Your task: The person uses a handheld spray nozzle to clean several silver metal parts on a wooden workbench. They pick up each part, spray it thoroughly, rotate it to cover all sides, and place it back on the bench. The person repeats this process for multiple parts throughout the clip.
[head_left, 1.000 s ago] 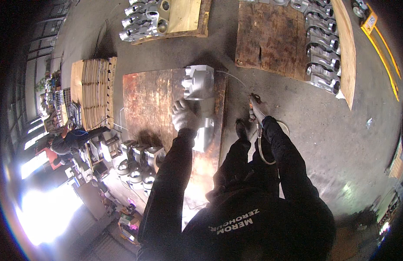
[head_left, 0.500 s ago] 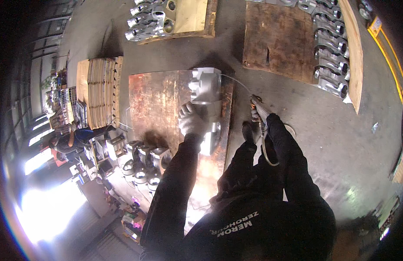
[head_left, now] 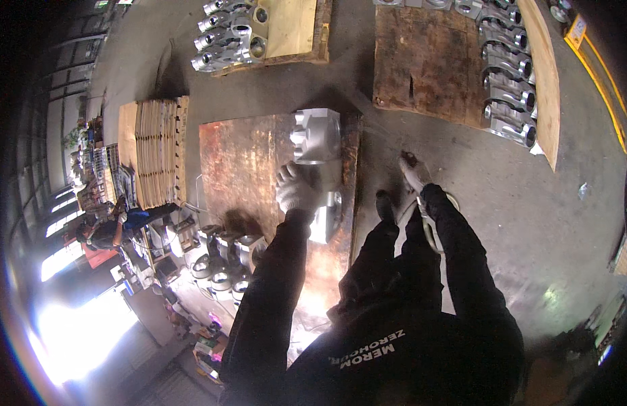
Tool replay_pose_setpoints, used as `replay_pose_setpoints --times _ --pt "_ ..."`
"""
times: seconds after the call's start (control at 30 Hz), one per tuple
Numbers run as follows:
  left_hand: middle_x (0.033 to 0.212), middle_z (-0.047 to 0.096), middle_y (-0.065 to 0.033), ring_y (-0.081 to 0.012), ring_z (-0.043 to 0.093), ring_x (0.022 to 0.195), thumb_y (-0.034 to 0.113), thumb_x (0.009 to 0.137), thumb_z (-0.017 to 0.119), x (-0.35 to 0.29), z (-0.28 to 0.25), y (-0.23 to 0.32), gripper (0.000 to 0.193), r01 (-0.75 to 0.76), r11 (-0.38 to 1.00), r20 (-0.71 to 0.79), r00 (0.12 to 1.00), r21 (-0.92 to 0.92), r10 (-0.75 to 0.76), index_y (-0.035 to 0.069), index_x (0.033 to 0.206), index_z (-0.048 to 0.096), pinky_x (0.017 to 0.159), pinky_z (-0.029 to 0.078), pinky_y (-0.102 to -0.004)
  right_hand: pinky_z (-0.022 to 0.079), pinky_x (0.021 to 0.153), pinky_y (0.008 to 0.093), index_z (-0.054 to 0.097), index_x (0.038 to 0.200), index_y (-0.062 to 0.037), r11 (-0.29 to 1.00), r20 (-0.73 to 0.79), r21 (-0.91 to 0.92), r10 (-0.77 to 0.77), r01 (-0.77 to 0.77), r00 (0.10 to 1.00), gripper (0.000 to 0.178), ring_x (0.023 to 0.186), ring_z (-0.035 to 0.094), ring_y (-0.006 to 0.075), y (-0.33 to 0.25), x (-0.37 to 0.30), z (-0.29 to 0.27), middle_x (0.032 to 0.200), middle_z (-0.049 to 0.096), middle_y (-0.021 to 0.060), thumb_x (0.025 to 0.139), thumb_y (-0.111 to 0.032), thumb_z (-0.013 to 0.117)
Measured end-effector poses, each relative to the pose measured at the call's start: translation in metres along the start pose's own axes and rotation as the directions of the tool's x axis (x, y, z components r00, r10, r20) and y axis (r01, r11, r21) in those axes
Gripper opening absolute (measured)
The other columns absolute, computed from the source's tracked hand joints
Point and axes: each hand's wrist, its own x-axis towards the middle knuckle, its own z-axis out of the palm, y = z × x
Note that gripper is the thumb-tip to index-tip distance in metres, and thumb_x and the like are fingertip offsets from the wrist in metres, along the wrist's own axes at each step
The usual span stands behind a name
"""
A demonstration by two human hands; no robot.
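Note:
My left hand (head_left: 296,191), in a pale work glove, lies against the near-left side of a large silver metal casting (head_left: 317,139). Its fingers are bent and held to the metal. The casting rests lengthwise on a stained wooden board (head_left: 242,152), with a lobed end away from me. Off the board's right side, my gloved right hand (head_left: 415,174) is closed around a dark hand tool, seemingly an air gun (head_left: 409,158), mostly hidden by the fingers. A pale hose (head_left: 430,231) loops below that hand, beside my leg.
Several silver castings stand on the floor (head_left: 222,260) at left. More line a pallet (head_left: 293,30) at the far left and a brown board (head_left: 428,64) at the far right. Stacked wooden panels (head_left: 158,152) stand left. Another person (head_left: 114,227) is beyond them; a yellow rail (head_left: 598,81) runs at right.
My right hand has drawn slightly right, away from the casting. The thin line that reached from it to the casting no longer shows. My left hand stays on the casting.

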Motion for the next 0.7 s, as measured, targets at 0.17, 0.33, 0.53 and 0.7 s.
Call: replay_pose_setpoints --times 0.17,0.33,0.53,0.7 --pt "0.119 0.050 -0.0207 -0.0380 0.050 0.112 0.056 0.089 0.050 0.000 0.012 -0.011 0.071 0.019 0.999 -0.034 0.999 0.049 -0.017 -0.002 0.128 0.042 0.096 0.042 -0.0486 0.049 0.082 0.0305 0.063 0.098 -0.0066 0.986 -0.101 -0.115 0.105 -0.117 0.989 0.044 0.090 0.063 0.0186 0.002 -0.016 -0.013 0.091 0.065 0.0036 0.096 -0.049 0.053" --pt "0.122 0.049 -0.0201 -0.0366 0.050 0.114 0.059 0.085 0.055 0.009 0.017 -0.003 0.079 -0.012 0.998 0.014 1.000 0.056 0.011 -0.002 0.132 0.039 0.099 0.041 -0.0466 0.052 0.075 0.0367 0.062 0.106 -0.0058 0.888 -0.025 -0.344 -0.332 0.304 0.943 0.050 0.087 0.066 0.0239 0.006 -0.019 -0.016 0.095 0.068 0.0106 0.095 -0.054 0.052" --pt "0.127 0.046 -0.0179 -0.0339 0.047 0.119 0.061 0.083 0.059 0.020 0.005 0.017 0.083 -0.030 0.998 0.100 0.995 0.048 0.025 0.001 0.135 0.036 0.101 0.040 -0.0444 0.051 0.049 0.0364 0.063 0.115 -0.0021 0.635 -0.006 -0.430 -0.713 0.642 0.701 0.051 0.058 0.067 0.0200 0.012 0.008 0.014 0.093 0.069 0.0141 0.094 -0.048 0.058" --pt "0.110 0.053 -0.0220 -0.0410 0.054 0.105 0.058 0.090 0.050 0.008 0.024 -0.013 0.066 -0.037 0.999 -0.107 0.994 0.020 0.039 0.000 0.119 0.045 0.088 0.046 -0.0500 0.049 0.061 0.0359 0.061 0.120 -0.0045 0.863 0.027 -0.444 -0.256 0.241 0.966 0.050 0.072 0.065 0.0233 -0.040 -0.004 0.041 0.099 0.069 0.0131 0.095 -0.048 0.056"
